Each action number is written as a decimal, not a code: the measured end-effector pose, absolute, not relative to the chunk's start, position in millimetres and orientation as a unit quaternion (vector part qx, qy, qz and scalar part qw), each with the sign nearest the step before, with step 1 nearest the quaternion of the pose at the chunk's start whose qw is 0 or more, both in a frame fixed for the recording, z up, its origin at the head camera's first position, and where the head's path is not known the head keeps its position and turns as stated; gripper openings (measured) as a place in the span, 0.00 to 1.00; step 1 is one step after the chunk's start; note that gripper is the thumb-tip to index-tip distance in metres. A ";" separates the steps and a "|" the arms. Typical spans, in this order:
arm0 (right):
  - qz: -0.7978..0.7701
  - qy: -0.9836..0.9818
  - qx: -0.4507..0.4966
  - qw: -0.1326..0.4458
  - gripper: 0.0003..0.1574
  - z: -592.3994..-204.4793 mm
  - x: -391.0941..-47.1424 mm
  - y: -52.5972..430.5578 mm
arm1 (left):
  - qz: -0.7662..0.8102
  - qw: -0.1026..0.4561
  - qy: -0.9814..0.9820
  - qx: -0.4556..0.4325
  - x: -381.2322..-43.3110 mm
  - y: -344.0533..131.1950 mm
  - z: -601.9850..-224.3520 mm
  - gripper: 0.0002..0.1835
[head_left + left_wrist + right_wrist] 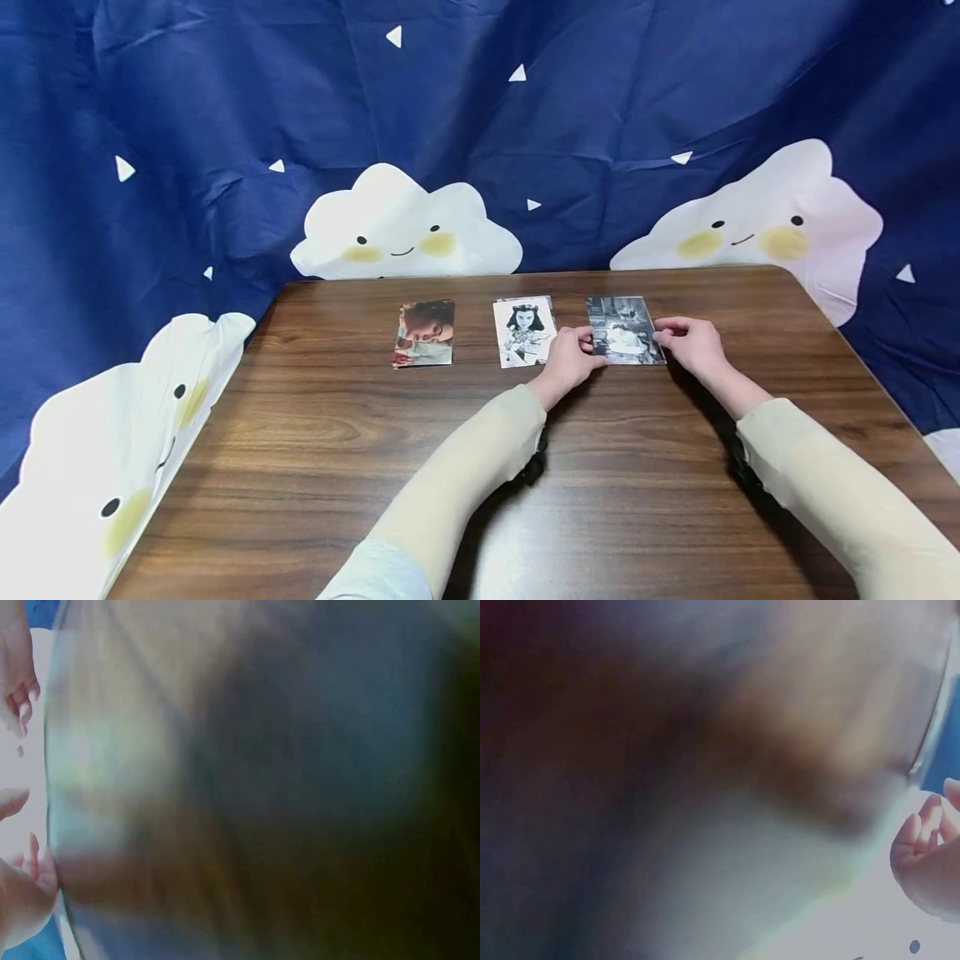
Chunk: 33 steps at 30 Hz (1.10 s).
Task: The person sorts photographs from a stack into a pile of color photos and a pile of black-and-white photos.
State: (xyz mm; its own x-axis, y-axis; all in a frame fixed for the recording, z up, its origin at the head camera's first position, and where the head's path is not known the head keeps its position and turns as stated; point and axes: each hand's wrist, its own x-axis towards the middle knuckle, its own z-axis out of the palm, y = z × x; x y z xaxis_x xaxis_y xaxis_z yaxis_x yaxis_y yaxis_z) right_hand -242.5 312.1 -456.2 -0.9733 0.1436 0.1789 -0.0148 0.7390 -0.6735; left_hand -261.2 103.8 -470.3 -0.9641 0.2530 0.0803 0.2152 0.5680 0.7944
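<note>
A black-and-white photo print (622,329) is at the right of a row of prints on the wooden table. My left hand (570,358) holds it at its left edge, the thumb by the lower left corner. At the right edge my right hand (696,343) holds the same print with thumb and fingers. Close beside my left hand lies a small stack topped by a black-and-white portrait (523,329). In the left wrist view, the left hand (26,896) shows at the lower left edge; the right hand (934,859) appears at the right edge of its wrist view.
A stack of prints with a colour picture on top (426,333) lies farther left. The brown wooden table (315,433) extends toward me. Behind it hangs a dark blue curtain (465,108) with white clouds. Both wrist views are mostly blurred.
</note>
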 end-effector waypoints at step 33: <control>0.429 -0.899 0.086 -0.012 0.30 -460.7 -258.2 178.8 | 0.448 -0.023 0.892 0.058 -270.2 -31.8 -475.0 0.27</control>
